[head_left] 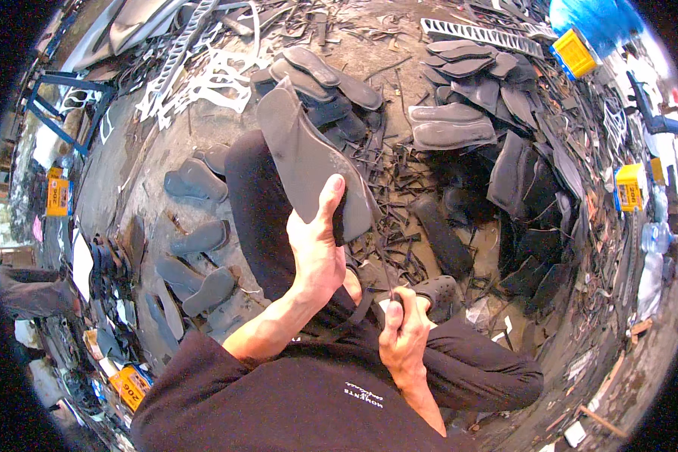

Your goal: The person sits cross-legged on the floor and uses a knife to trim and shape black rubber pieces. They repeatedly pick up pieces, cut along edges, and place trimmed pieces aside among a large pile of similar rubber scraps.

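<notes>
In my left hand (pixel 318 245) is a dark grey foam shoe sole (pixel 301 147), raised over my bent knee with the thumb lying across its face. The fingers wrap behind the sole and are mostly hidden. Lower and to the right, my right hand (pixel 405 331) is closed in a pinch around a thin dark strip (pixel 385 260). That strip runs up to the lower right corner of the sole. Whether anything else sits inside the right fist, I cannot tell. Under the right hand's far side shows a dark clog (pixel 443 296) with holes.
Loose soles (pixel 196 179) lie on the floor to the left. More soles are piled ahead (pixel 309 71) and at the right (pixel 453 126), by a dark heap (pixel 531 181). Cut black strips (pixel 399 218) litter the ground between. White lattice offcuts (pixel 218 83) lie far left.
</notes>
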The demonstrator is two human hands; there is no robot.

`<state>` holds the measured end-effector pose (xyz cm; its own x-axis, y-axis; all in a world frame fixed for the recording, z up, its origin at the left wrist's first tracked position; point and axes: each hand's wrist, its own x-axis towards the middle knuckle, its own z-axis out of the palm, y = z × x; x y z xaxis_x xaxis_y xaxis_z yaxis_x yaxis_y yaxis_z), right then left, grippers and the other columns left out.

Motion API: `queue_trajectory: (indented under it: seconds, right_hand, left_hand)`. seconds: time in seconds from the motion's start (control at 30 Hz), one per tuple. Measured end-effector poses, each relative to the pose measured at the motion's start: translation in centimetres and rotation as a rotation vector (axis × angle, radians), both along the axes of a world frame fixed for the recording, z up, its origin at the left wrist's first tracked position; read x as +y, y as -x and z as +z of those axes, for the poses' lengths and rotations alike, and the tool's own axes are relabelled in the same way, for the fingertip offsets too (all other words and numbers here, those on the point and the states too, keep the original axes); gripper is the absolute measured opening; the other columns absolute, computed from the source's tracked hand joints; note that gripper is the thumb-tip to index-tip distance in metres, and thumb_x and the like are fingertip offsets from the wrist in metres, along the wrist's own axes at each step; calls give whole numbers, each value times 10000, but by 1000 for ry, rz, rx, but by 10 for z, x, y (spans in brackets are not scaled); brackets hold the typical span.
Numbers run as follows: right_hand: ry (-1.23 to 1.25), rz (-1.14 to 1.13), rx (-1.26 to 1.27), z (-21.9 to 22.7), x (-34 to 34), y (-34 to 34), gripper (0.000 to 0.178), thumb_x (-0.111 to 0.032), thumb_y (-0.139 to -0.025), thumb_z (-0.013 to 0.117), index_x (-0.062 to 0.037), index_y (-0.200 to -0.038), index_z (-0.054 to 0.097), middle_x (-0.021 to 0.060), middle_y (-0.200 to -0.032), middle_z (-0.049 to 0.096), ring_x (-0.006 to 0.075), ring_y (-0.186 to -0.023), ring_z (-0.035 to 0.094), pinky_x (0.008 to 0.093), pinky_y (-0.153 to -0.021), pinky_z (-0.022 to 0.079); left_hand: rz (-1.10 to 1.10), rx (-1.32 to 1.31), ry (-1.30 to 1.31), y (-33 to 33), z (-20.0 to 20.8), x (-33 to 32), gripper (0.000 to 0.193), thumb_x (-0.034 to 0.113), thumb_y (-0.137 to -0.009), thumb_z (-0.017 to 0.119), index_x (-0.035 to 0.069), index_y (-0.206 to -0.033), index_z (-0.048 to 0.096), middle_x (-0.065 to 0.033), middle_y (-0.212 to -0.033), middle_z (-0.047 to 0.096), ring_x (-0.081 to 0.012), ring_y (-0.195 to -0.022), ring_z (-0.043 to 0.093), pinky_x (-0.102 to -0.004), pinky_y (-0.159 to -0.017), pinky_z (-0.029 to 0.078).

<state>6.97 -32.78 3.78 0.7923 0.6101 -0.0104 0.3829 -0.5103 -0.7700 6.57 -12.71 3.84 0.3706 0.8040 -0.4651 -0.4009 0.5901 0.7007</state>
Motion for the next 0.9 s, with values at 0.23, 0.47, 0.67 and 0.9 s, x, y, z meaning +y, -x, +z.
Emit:
queue_trajectory:
  seconds: [0.23, 0.47, 0.67, 0.9]
  right_hand:
    - [69, 81, 186, 5, 25, -21, 370, -369, -1137, 503, -23, -1190, 620, 246, -849, 725, 484, -837, 720, 532, -735, 541]
    - [32, 160, 271, 19, 83, -43, 387, -428, -1123, 527, -55, -1145, 625, 278, -788, 694, 521, -818, 698, 577, -694, 522]
    - [-61, 155, 276, 19, 95, -39, 366, -402, -1124, 535, -49, -1165, 624, 292, -851, 711, 518, -851, 708, 558, -711, 536]
    - [10, 112, 205, 18, 61, -29, 436, -450, -1122, 531, -28, -1189, 619, 259, -850, 719, 493, -828, 718, 545, -712, 535]
  left_hand:
    - [-83, 76, 5, 24, 2, -5, 405, 200, -910, 894, 26, -1213, 691, -43, -1106, 732, -141, -923, 700, -316, -826, 580]
    - [-226, 82, 17, 56, 3, 9, 352, 146, -917, 870, 16, -1195, 696, -52, -1075, 750, -144, -904, 727, -317, -823, 610]
    - [-223, 46, 56, 57, 11, 10, 366, 168, -920, 869, 16, -1200, 690, -52, -1071, 746, -145, -889, 724, -315, -819, 608]
    - [-224, 4, 106, 55, 12, 7, 345, 151, -923, 859, 19, -1196, 693, -50, -1060, 745, -139, -863, 716, -309, -780, 606]
